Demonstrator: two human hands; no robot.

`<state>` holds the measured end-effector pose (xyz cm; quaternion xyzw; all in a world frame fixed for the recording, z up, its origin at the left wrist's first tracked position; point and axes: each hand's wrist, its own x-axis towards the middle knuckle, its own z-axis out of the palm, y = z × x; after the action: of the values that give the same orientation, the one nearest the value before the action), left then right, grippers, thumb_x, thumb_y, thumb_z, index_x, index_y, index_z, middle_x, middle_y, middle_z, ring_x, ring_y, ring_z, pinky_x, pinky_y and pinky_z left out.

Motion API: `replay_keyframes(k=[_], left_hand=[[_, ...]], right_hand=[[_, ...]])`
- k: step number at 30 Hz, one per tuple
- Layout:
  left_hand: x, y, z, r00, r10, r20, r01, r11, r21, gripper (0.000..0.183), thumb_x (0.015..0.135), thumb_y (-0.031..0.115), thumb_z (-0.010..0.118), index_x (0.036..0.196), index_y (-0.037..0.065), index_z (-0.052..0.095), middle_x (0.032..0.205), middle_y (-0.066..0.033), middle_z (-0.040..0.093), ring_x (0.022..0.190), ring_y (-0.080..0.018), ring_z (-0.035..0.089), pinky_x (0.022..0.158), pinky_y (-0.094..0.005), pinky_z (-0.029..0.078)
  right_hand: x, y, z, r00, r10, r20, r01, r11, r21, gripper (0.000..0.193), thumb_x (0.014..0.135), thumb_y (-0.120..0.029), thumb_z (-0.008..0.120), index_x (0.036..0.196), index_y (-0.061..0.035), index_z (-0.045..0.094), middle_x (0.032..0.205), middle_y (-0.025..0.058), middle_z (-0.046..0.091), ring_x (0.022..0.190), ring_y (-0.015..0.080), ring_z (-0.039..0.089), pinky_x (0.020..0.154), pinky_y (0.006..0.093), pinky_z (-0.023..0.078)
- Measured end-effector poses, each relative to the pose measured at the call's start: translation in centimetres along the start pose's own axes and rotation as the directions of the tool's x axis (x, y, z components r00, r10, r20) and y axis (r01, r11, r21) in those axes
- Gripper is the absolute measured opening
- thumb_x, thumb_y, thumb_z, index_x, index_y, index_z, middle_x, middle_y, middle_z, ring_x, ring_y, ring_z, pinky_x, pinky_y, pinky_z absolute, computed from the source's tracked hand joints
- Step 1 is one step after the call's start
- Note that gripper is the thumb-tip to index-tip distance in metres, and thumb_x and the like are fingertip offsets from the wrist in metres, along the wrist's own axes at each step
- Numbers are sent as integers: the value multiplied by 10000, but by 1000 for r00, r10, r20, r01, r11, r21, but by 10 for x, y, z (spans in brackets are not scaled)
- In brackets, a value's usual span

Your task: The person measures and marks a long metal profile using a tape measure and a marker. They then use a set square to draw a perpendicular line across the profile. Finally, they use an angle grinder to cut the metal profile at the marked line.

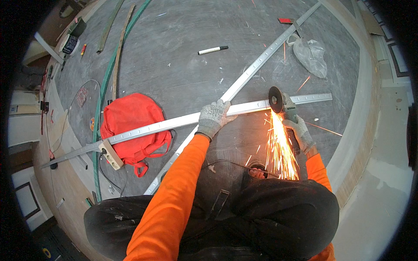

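Observation:
My left hand, in a grey knit glove, is closed round a long metal profile with a row of slots, close to where it crosses over a second metal profile. In my gloved right hand is an angle grinder, its dark disc against the first profile toward the right end. Bright orange sparks stream from the disc down toward my legs and foot. Part of the grinder's body is hidden behind my right hand.
A red backpack lies under the profile at left, beside a white power strip. Grinder cable runs near my foot. A marker, a plastic bag, a red-handled square and green strips lie on the grey floor.

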<state>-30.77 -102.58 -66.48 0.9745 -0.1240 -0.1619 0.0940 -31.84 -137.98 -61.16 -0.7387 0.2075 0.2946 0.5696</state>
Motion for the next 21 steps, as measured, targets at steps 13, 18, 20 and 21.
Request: replay_keyframes(k=[13,18,20,21], left_hand=[[1,4,-6,999,1,46,-1,1000,6,684,972,702,530,1346,136,618,1150,-123,649,1079,-269,698,884,-436,575],[1,2,-2,1000,13,14,-14,1000,27,686,972,705,526,1337,131,620,1143,-123,648,1086,-268,693,884,-435,573],[1,2,0,1000,24,-5,-24,999,32,689,971,706,525,1335,130,623,1144,-124,648,1085,-268,692,884,-434,573],[1,1,1,1000,27,-6,-27,999,27,689,971,707,525,1334,129,625,1145,-125,647,1083,-268,691,883,-434,573]], right_hand=[[5,12,-7,996,-82,27,81,996,36,556,873,-324,810,1297,-18,619,1149,60,673,1031,147,619,931,331,506],[1,12,-5,992,-120,42,117,991,57,586,866,-350,809,1310,-18,620,1141,60,671,1019,148,614,907,329,509],[5,12,-10,997,-73,30,73,997,-6,589,866,-351,807,1310,-14,619,1130,56,672,1017,143,613,902,323,507],[6,12,-11,998,-50,24,51,998,-37,591,866,-352,805,1310,-11,618,1125,53,672,1015,141,612,899,321,506]])
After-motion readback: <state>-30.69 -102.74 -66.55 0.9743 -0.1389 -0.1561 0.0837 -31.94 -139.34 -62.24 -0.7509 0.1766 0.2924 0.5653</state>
